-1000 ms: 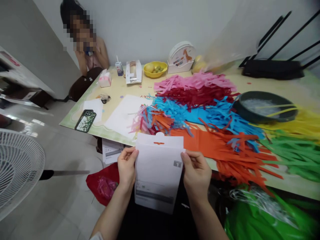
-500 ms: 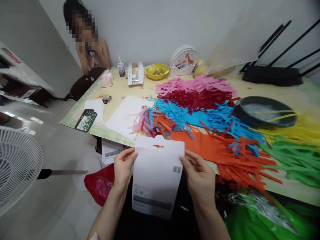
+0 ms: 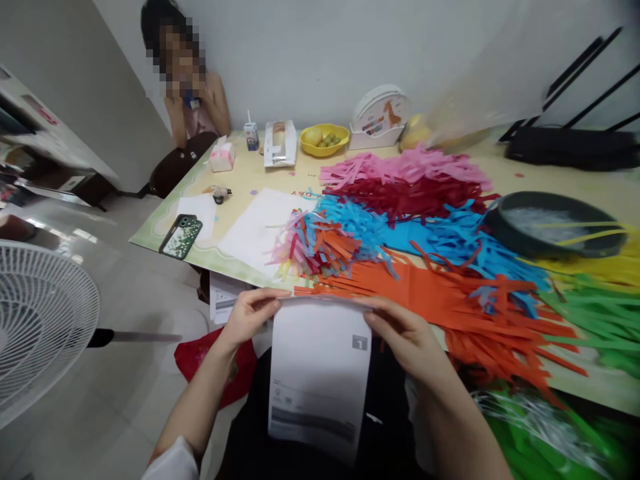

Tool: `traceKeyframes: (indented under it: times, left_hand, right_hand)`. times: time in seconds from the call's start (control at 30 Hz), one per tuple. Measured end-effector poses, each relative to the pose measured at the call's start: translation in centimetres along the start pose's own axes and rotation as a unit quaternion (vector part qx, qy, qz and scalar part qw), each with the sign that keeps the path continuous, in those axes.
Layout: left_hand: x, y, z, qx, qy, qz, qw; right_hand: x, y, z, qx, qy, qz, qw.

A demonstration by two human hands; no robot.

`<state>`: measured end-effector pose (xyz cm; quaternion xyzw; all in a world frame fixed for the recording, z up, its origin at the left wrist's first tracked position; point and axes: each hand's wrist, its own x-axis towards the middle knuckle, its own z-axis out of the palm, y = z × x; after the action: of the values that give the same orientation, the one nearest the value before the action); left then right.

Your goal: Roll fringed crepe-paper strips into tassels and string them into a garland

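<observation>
A white box (image 3: 320, 373) with grey print hangs above my lap, held by its top edge. My left hand (image 3: 253, 317) pinches the top left corner, and my right hand (image 3: 403, 333) grips the top right corner. Just beyond the box, orange fringed strips (image 3: 410, 287) lie along the table's front edge. A multicoloured bundle of strips (image 3: 320, 243) is behind my left hand, on white paper (image 3: 250, 230). Blue strips (image 3: 450, 240), dark red strips (image 3: 400, 197) and pink strips (image 3: 405, 170) lie farther back.
A person (image 3: 200, 107) sits at the table's far left. A phone (image 3: 181, 236), yellow fruit bowl (image 3: 325, 141) and dark basin (image 3: 555, 223) stand on the table (image 3: 245, 179). A fan (image 3: 45, 327) is at left, a red bag (image 3: 240, 373) below, green plastic (image 3: 540, 433) at lower right.
The top of the box has tipped, so its hanging tab and slot no longer show. Both hands have turned inward over the top edge, and the view has shifted slightly left.
</observation>
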<state>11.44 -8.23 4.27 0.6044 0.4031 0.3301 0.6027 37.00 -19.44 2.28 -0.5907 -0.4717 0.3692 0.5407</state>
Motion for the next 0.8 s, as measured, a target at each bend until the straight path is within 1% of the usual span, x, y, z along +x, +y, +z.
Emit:
traceKeyframes:
  times: [0.07,0.17,0.23,0.3,0.37,0.47,0.5,0.6,0.63,0.73,0.8]
  left_hand:
    - [0.0,0.0,-0.5,0.034,-0.038,0.037,0.998]
    - [-0.2,0.6,-1.0,0.088,-0.076,0.095,0.989]
    - [-0.3,1.6,-1.3,0.136,-0.099,0.106,0.98]
    - [-0.1,2.8,-1.3,0.182,-0.143,0.099,0.968]
    - [0.2,4.1,-0.9,0.225,-0.167,0.106,0.954]
    - [1.0,5.9,0.4,0.304,-0.164,0.14,0.928]
    - [1.3,6.4,0.9,0.326,-0.173,0.141,0.919]
    - [2.2,7.0,2.1,0.358,-0.242,0.114,0.895]
    - [2.6,7.1,2.3,0.367,-0.255,0.103,0.889]
    - [3.4,6.7,2.6,0.41,-0.266,0.074,0.869]
    - [3.7,6.2,2.7,0.419,-0.268,0.06,0.866]
  right_hand:
    - [0.2,-0.6,-0.5,-0.037,-0.057,-0.026,0.997]
    - [0.5,-1.4,-0.7,-0.065,-0.095,-0.039,0.993]
    - [0.5,-1.7,-0.3,-0.082,-0.108,-0.037,0.99]
    - [0.5,-2.1,0.2,-0.111,-0.125,-0.046,0.985]
    - [0.4,-2.5,0.9,-0.143,-0.139,-0.059,0.978]
    - [0.3,-3.4,1.6,-0.164,-0.154,-0.073,0.972]
    - [0.3,-3.7,1.8,-0.167,-0.159,-0.075,0.97]
    - [0.1,-4.3,2.3,-0.176,-0.168,-0.082,0.967]
    - [0.0,-4.4,2.4,-0.178,-0.17,-0.085,0.965]
    - [0.0,-4.4,2.6,-0.182,-0.18,-0.092,0.962]
    - [0.0,-4.4,2.7,-0.177,-0.184,-0.092,0.962]
